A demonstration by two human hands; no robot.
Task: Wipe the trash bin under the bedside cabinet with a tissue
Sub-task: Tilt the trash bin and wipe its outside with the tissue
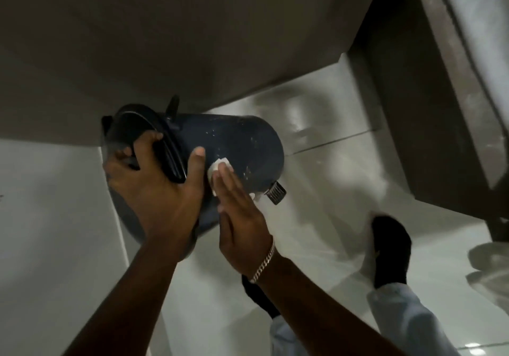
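Holding the dark trash bin (234,146) tipped in the air above the floor (316,218), the left hand (154,187) clamped its rim; right-hand fingers (228,187) lay flat, pressing the tissue (217,167) against its speckled side. Firm, overlapping strokes would serve best.

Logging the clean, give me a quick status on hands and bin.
Left hand in a grip on the bin rim, bin tilted off the floor. Right hand flat, pressing tissue to the side. Nothing in the way.
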